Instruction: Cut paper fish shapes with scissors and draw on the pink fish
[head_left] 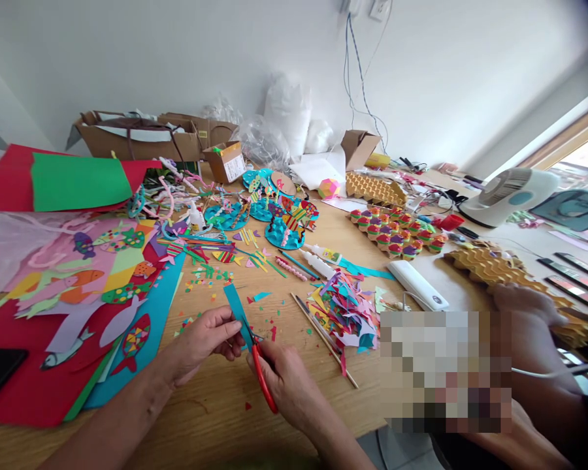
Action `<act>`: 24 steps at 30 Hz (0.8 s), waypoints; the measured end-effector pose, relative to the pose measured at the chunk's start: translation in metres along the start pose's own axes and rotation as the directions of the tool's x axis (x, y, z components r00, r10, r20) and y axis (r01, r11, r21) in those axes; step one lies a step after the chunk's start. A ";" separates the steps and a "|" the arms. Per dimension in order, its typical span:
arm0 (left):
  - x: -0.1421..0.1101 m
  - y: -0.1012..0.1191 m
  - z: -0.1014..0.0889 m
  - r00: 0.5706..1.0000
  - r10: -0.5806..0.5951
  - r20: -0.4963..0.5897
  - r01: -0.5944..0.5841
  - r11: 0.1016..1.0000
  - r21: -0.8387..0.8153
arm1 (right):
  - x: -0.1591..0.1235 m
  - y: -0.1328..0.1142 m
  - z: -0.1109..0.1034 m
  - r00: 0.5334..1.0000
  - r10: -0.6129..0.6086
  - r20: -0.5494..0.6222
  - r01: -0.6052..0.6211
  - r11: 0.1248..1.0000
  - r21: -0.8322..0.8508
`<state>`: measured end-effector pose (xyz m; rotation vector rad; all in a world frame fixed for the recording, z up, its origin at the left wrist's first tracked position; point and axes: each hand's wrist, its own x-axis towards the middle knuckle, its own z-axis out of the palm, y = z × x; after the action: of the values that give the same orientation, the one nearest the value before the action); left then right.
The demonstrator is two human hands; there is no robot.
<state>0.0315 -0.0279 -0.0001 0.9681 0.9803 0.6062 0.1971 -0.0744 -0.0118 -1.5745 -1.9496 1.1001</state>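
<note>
My left hand [202, 343] pinches the lower end of a teal paper strip [237, 308] that stands tilted above the wooden table [215, 411]. My right hand [287, 382] is closed round red-handled scissors [262, 377], whose blades meet the strip near its bottom. Small paper snippets [203, 282] lie scattered on the table just beyond both hands.
Coloured paper sheets with cut-out fish [78, 294] cover the left. A pile of paper scraps [345, 307], wooden sticks [323, 336], glue bottles [319, 261] and painted egg cartons [396, 232] lie to the right. Another person's arm [534, 339] rests at the right. Cardboard boxes [137, 134] line the back.
</note>
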 end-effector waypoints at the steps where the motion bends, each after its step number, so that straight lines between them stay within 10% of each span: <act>1: 0.000 -0.001 0.000 1.000 -0.004 0.000 0.004 1.000 -0.005 | 0.000 0.001 0.001 1.000 -0.001 -0.002 0.001 1.000 -0.008; 24: -0.001 0.001 -0.001 0.999 0.039 -0.026 -0.038 0.998 0.046 | 0.001 0.002 0.002 1.000 0.019 0.006 -0.019 0.999 0.026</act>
<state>0.0299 -0.0277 0.0011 1.0231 1.0053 0.6329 0.1966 -0.0742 -0.0142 -1.5811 -1.9201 1.1342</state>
